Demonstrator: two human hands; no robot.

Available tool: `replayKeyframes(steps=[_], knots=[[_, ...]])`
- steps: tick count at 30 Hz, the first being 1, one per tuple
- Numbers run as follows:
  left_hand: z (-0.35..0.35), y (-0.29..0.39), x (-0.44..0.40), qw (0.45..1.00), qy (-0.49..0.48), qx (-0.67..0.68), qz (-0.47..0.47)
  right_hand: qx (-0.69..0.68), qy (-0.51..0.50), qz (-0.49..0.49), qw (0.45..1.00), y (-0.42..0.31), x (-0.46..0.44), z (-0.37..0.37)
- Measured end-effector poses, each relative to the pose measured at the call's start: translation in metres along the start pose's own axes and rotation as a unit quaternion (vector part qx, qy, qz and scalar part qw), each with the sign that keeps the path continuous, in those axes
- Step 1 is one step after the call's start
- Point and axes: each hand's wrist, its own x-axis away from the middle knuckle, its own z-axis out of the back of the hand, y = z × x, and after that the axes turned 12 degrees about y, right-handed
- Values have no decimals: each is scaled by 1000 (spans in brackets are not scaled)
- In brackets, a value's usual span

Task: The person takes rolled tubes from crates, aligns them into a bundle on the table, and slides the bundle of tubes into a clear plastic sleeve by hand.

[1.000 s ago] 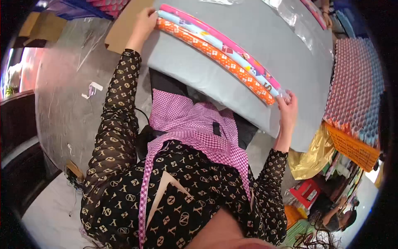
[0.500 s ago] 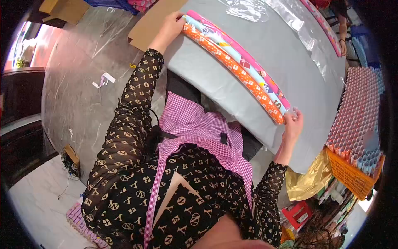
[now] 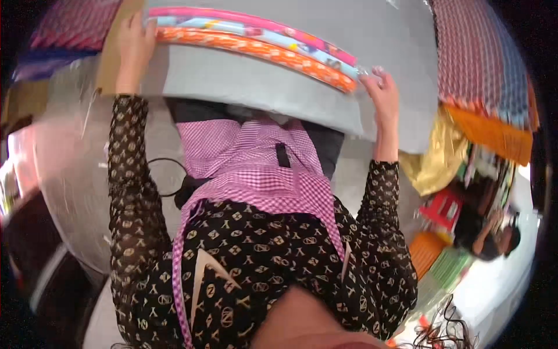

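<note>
Three rolls of patterned paper lie side by side across the table: a pink roll, a light blue roll and an orange roll with white marks. They look like gift wrap. My left hand is at their left ends, its fingers pointing away from me and smeared by motion, so its grip is unclear. At the right ends, my right hand is closed, thumb and fingers pinching a bit of clear plastic that sticks out past the rolls.
Grey sheeting covers the table, with cardboard at its left edge. Many stacked rolls stand at the right above an orange crate. Gold sheet hangs near the table's right edge. A red item lies below.
My view has turned, so the rolls and both hands appear farther left and higher, and the rolls lie flatter across. My right hand stays at the right ends. The other person's hand has left view.
</note>
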Motion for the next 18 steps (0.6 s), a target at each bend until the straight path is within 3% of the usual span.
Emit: replayKeyframes(steps=[1,2,3,6,11,18], knots=[[9,30,-13,995,0,69,78,8,19,-10,1000,4,-1,1],[12,55,-17,994,-3,84,71,-45,-8,-63,997,9,-1,5],[17,74,-23,994,-42,96,26,-102,-38,-113,988,10,1,9],[22,128,-31,987,-96,115,-55,-108,-44,-137,984,11,6,14],[27,211,-39,961,-157,170,-153,-28,-73,-86,993,18,12,12],[19,228,-43,957,-145,195,-157,40,-149,-54,987,-7,19,7]])
